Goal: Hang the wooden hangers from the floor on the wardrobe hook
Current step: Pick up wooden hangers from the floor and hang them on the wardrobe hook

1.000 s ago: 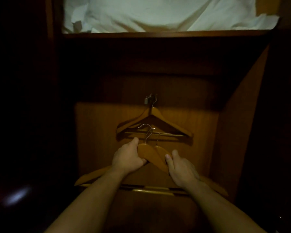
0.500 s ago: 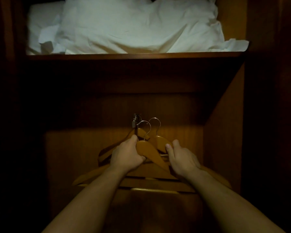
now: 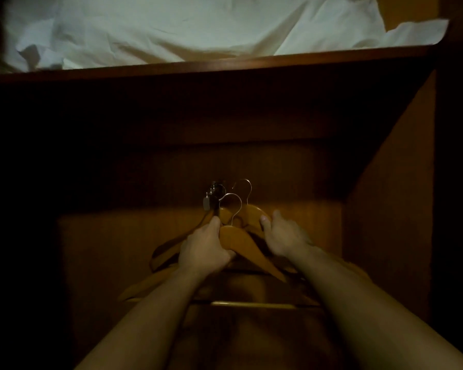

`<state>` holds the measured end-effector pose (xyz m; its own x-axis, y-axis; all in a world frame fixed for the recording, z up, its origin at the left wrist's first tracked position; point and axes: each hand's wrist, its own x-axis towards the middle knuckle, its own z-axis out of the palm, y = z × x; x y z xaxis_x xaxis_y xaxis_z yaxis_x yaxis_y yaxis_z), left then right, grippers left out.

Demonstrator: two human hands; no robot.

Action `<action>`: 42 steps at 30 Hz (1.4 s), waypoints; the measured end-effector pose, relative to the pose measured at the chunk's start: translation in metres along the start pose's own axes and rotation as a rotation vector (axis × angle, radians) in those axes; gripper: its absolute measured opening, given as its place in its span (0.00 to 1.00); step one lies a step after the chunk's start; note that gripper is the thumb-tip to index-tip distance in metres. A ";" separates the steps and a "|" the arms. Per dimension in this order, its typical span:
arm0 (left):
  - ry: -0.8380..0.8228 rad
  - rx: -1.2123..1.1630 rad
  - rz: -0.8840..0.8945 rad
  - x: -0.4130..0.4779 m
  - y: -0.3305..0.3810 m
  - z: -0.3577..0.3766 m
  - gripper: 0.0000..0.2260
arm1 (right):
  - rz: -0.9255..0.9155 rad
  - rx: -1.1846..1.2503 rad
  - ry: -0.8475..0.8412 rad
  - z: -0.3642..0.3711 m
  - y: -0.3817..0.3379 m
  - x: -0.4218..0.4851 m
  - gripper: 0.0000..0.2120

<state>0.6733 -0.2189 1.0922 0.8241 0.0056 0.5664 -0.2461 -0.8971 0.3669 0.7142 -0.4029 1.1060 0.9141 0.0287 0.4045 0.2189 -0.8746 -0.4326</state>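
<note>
Wooden hangers, honey-coloured with thin metal hooks, are bunched in front of the wardrobe's back panel (image 3: 112,249), lit against a very dark interior. The left hand (image 3: 203,249) grips the front hanger (image 3: 241,240) near its neck, fingers curled under the wood and thumb pointing up. The front hanger's wire hook rises just to the right of the wardrobe hook (image 3: 213,194), so close that I cannot tell whether they touch. The right hand (image 3: 284,239) holds the rear hanger (image 3: 251,212) by its right shoulder, thumb pressed on the face of the wood and fingers curled over its top edge. That hanger stands a little higher, and its wire hook reaches above the front one's, to the right of the wardrobe hook and apart from it. The two hands are near each other, one on either side of the hanger necks, and do not touch. A third hanger (image 3: 171,245) hangs from the wardrobe hook, its left arm sloping down behind the left hand. Lower, between the forearms, a pale crossbar (image 3: 251,304) runs level; which held hanger it belongs to is unclear. Above, a dark wooden shelf (image 3: 225,65) carries crumpled white bedding (image 3: 171,25). The wardrobe's side wall (image 3: 390,222) catches some light on the right.
</note>
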 end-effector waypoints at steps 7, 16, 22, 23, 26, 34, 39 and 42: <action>0.006 0.041 -0.049 0.037 -0.011 0.011 0.22 | -0.097 0.049 -0.047 0.013 -0.018 0.065 0.22; 0.080 0.080 -0.059 0.048 -0.029 0.026 0.15 | -0.138 0.117 -0.153 0.048 -0.025 0.096 0.23; 0.037 0.081 -0.098 0.051 -0.035 0.037 0.15 | -0.201 0.067 -0.154 0.063 -0.017 0.103 0.23; 0.030 0.091 -0.094 0.051 -0.035 0.038 0.14 | -0.210 0.059 -0.144 0.064 -0.017 0.103 0.23; 0.035 0.091 -0.077 0.049 -0.035 0.039 0.15 | -0.223 0.069 -0.149 0.064 -0.017 0.103 0.22; 0.028 0.077 -0.080 0.050 -0.034 0.040 0.15 | -0.209 0.060 -0.145 0.062 -0.006 0.097 0.24; 0.006 0.081 -0.070 0.047 -0.028 0.037 0.17 | -0.315 0.085 0.008 0.047 0.006 0.079 0.24; 0.024 -0.010 -0.075 0.047 -0.019 0.036 0.16 | -0.473 0.147 0.107 0.040 0.011 0.057 0.18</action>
<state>0.7347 -0.2177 1.0851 0.8280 0.0832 0.5545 -0.1893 -0.8894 0.4161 0.7823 -0.3915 1.0919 0.6647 0.3490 0.6606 0.6534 -0.7003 -0.2875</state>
